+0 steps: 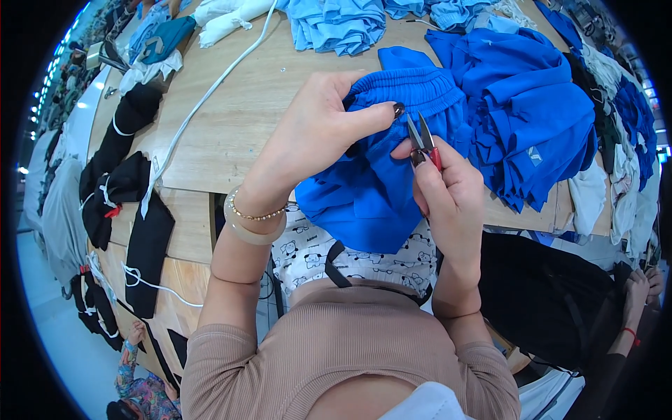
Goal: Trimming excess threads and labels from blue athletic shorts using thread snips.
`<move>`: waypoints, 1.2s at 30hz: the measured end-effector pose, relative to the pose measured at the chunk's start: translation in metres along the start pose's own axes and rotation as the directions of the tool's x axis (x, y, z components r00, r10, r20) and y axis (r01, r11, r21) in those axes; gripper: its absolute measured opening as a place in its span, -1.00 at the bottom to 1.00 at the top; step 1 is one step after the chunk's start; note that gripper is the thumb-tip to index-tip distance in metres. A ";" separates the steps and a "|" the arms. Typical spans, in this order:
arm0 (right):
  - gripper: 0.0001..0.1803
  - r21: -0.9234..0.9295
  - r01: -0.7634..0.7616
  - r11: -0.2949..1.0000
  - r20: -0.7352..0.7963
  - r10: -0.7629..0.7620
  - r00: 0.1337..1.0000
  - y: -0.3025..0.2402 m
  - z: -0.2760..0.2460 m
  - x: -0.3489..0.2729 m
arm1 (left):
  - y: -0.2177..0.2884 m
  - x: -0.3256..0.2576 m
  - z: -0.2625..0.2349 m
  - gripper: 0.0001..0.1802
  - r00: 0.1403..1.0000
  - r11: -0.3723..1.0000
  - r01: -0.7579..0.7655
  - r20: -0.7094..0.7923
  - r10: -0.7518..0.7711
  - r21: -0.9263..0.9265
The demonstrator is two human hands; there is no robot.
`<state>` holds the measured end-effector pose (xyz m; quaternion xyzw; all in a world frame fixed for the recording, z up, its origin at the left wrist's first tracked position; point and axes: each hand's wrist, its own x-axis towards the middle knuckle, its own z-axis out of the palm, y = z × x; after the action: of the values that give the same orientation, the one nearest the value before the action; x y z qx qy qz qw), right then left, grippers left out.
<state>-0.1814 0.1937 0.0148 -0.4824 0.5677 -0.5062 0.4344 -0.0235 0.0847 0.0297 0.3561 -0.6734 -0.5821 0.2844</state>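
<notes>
A blue garment (pixel 371 189) with a gathered elastic waistband (pixel 413 87) hangs over the table's near edge toward my lap. My left hand (pixel 336 115) grips the waistband at its left end, thumb on top and the other fingers hidden behind the cloth. In my right hand (pixel 444 175) is a pair of red-handled thread snips (pixel 422 136), blades pointing up and slightly apart. Their tips are close to the cloth just below the waistband, near my left thumb; whether they touch it I cannot tell.
Blue garments (pixel 532 119) lie piled on the right, light blue ones (pixel 336 24) at the back. A white cord (pixel 203 105) crosses the wooden table (pixel 231 133). Black tied bundles (pixel 150 245) lie left. Other people's hands show at the right (pixel 637 294) and lower left (pixel 136 332).
</notes>
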 end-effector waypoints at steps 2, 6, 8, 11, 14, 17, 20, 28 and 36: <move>-0.83 -0.022 -0.008 1.000 0.013 0.009 1.000 -0.002 -0.001 -0.001 | -0.002 0.000 0.001 -0.76 1.000 1.000 -0.004 -0.013 0.004 -0.016; -0.83 -0.026 -0.015 1.000 0.022 0.016 1.000 -0.004 -0.001 0.000 | -0.004 0.001 0.005 -0.79 0.995 0.996 -0.077 -0.060 0.074 -0.039; -0.82 -0.034 -0.015 0.999 0.028 0.015 0.999 -0.004 -0.001 0.000 | -0.004 0.001 0.005 -0.78 0.994 0.995 -0.088 -0.063 0.085 -0.045; -0.83 -0.025 -0.019 0.999 0.023 0.020 1.000 -0.004 0.000 0.000 | -0.004 0.000 0.005 -0.77 0.993 0.994 -0.103 -0.064 0.101 -0.028; -0.84 -0.006 -0.043 0.999 0.017 0.043 0.999 -0.005 0.000 0.001 | -0.005 0.001 0.006 -0.77 0.987 0.989 -0.144 -0.073 0.141 -0.031; -0.85 0.004 -0.045 0.999 -0.017 0.045 0.999 -0.004 0.003 0.002 | -0.004 0.001 0.006 -0.78 0.991 0.989 -0.126 -0.063 0.121 -0.077; -0.86 0.033 -0.031 0.999 -0.026 0.032 0.999 -0.001 0.004 0.002 | -0.006 0.001 0.004 -0.81 0.995 0.991 -0.091 -0.050 0.086 -0.094; -0.73 0.251 0.052 0.967 -0.037 -0.044 0.998 0.008 0.008 0.008 | -0.001 0.000 0.005 -0.83 0.996 0.987 -0.079 -0.052 0.073 -0.142; -0.70 0.376 0.032 0.926 -0.028 -0.022 0.999 0.018 0.010 0.013 | 0.000 0.000 0.006 -0.83 0.994 0.986 -0.102 -0.054 0.096 -0.130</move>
<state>-0.1752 0.1801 -0.0041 -0.3919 0.4584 -0.6173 0.5051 -0.0280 0.0882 0.0283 0.3162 -0.6431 -0.6021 0.3521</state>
